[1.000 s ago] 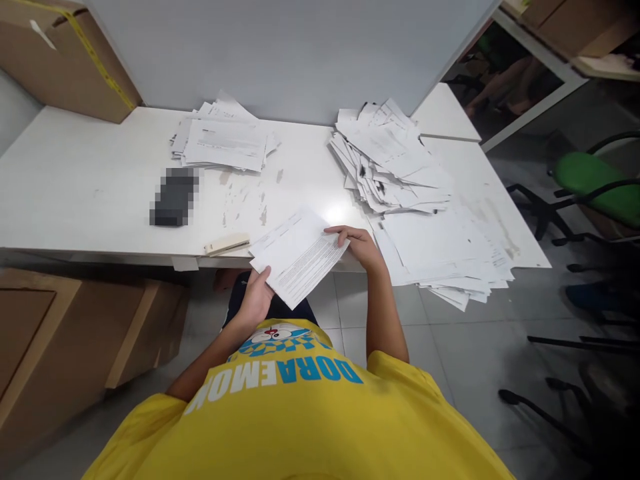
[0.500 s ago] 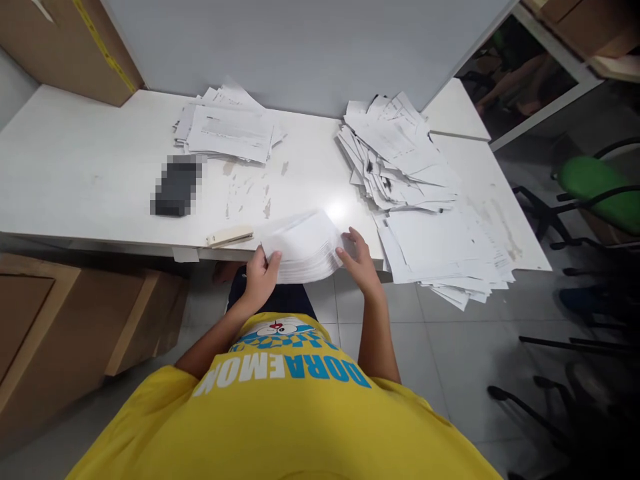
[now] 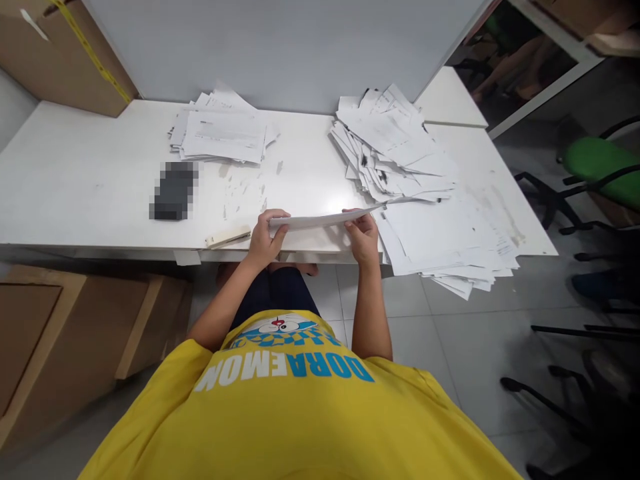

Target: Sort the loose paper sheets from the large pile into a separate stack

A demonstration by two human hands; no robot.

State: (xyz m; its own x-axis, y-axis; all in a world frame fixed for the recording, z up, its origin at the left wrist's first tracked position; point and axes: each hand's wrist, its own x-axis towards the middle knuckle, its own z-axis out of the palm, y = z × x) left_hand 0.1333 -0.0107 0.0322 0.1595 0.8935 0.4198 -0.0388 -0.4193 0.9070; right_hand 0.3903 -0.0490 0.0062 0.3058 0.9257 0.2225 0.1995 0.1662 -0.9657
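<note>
Working at the white table across the middle of the frame, facing the large paper pile at upper right and the smaller paper stack at upper left. Now holding the papers edge-on at frame centre, no longer showing the printed face visible a second ago; apparently handling several sheets as one bundle. Gripping one end with the left hand, pinching the other with the right hand. Leaving the stapler untouched, left of centre.
</note>
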